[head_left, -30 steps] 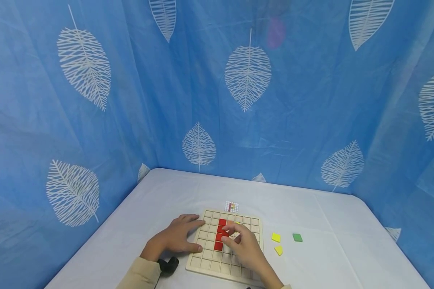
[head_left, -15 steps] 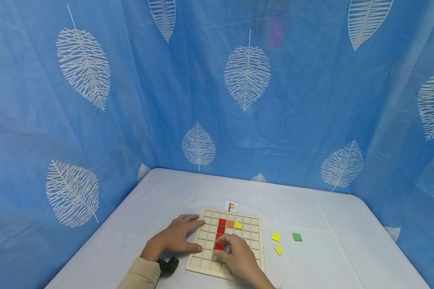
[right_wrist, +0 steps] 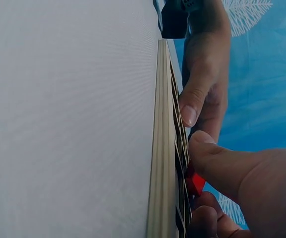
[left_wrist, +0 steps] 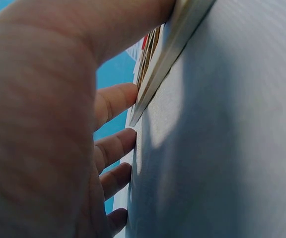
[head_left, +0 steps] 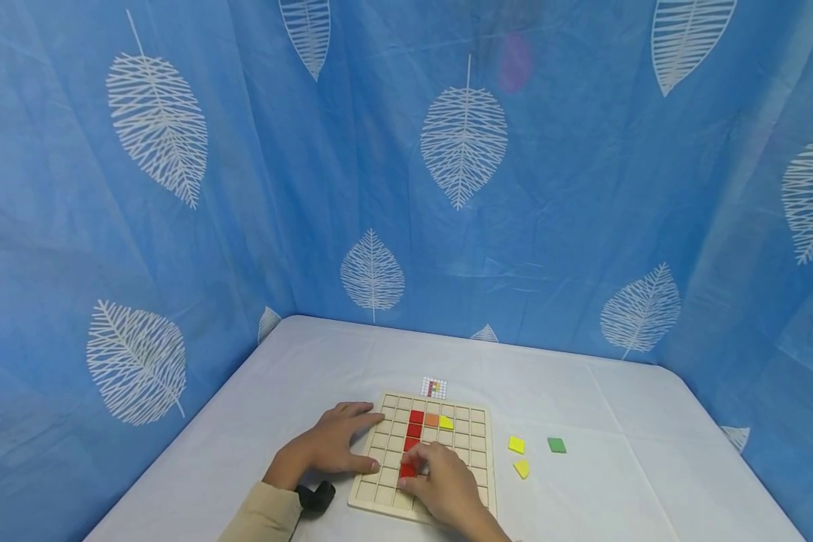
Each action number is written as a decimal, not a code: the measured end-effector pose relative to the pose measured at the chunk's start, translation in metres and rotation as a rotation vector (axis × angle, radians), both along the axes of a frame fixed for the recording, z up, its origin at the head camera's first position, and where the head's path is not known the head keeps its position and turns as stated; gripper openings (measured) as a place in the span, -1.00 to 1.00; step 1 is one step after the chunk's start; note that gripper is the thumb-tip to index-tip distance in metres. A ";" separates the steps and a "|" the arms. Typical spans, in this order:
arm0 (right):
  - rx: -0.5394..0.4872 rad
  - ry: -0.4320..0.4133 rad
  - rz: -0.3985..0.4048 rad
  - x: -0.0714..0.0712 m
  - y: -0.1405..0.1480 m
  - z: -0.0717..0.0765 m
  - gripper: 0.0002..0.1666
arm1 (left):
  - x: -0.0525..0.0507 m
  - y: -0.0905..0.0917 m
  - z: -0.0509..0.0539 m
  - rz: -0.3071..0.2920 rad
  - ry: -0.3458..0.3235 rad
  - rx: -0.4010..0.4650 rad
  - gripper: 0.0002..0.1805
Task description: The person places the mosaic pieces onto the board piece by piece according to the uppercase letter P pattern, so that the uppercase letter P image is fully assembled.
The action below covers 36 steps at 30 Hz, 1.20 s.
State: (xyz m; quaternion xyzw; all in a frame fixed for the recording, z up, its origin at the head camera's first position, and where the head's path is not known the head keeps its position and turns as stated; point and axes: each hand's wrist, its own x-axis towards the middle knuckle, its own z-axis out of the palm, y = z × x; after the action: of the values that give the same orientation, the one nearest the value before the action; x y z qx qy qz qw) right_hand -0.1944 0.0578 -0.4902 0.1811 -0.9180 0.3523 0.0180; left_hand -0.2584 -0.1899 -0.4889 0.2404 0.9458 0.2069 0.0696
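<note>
The wooden grid board (head_left: 385, 494) lies flat on the table. My left hand (head_left: 333, 440) rests at its left edge, thumb and index finger spread on the rim. With thumb and fingers my right hand (head_left: 445, 482) pinches a red tile (head_left: 407, 470) at the board's lower middle; the right wrist view shows this red tile (right_wrist: 195, 184) between thumb and fingers, tilted at the board. Above it stands a column of red tiles (head_left: 415, 430), with an orange tile (head_left: 431, 420) and a yellow tile (head_left: 446, 422) to the right of the top one.
Right of the board lie two loose yellow pieces (head_left: 517, 445) and a green tile (head_left: 557, 445). A small printed grid card (head_left: 433, 388) lies behind the board. Blue leaf-patterned cloth (head_left: 555, 226) hangs around the white table (head_left: 616, 482).
My right hand has moved toward me and slightly left, down the red column, with a red tile. The orange and yellow tiles now show fully. My left hand has stayed put.
</note>
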 end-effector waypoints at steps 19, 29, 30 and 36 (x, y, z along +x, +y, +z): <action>0.094 0.069 0.009 0.003 -0.002 0.004 -0.74 | 0.000 -0.001 -0.001 -0.013 0.017 0.007 -0.02; 0.175 0.117 -0.004 0.004 -0.006 0.007 -0.73 | -0.001 -0.002 -0.004 -0.006 0.020 -0.003 -0.01; 0.168 0.116 -0.003 0.004 -0.006 0.006 -0.73 | -0.001 -0.002 -0.004 -0.005 0.018 -0.003 -0.01; 0.128 0.110 0.004 0.001 -0.001 0.003 -0.72 | -0.001 -0.001 -0.003 -0.006 0.004 0.002 -0.01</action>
State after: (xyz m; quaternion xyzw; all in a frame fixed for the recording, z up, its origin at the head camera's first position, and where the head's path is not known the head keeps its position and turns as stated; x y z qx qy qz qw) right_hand -0.1932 0.0566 -0.4873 0.2029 -0.9360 0.2823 0.0557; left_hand -0.2592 -0.1910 -0.4915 0.2439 0.9450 0.2073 0.0680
